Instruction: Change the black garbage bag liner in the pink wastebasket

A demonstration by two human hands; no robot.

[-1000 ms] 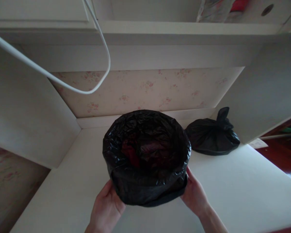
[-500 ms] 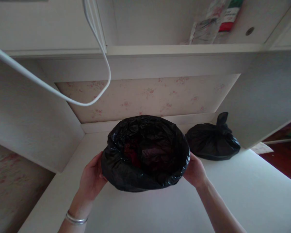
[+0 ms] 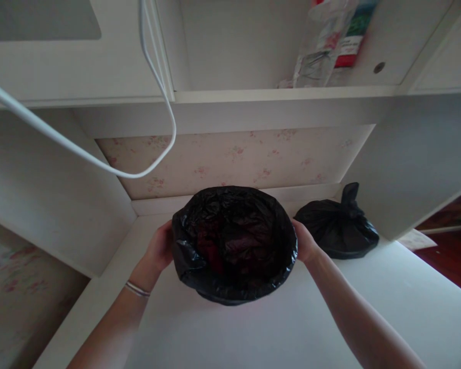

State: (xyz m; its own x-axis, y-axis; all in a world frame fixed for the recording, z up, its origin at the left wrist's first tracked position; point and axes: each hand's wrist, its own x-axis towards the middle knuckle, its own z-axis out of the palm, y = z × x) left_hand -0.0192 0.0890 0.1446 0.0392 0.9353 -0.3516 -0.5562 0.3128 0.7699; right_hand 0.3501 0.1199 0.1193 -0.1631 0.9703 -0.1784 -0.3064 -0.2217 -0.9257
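A bin lined with a black plastic bag (image 3: 236, 289) is in front of me, its mouth facing up and the bag folded over the rim. Inside, the lining looks dark, with a reddish tint showing through. My left hand (image 3: 162, 247) grips the left side of the rim, and a silver bracelet circles that wrist. On the opposite side my right hand (image 3: 304, 242) holds the rim. The fingertips of both hands are hidden behind the bag. Just beyond my right hand lies a tied black garbage bag (image 3: 336, 230), its knot pointing up.
Everything stands on a white surface (image 3: 230, 338) between white side panels. A shelf (image 3: 284, 95) overhangs the back, with clear plastic packaging (image 3: 317, 56) and a green and red package (image 3: 349, 48) on it. A white cable (image 3: 130, 175) hangs in a loop at upper left.
Both hands have shifted further up along the bin's sides, and the bin has turned slightly. The view has tilted up a little, showing more of the shelf.
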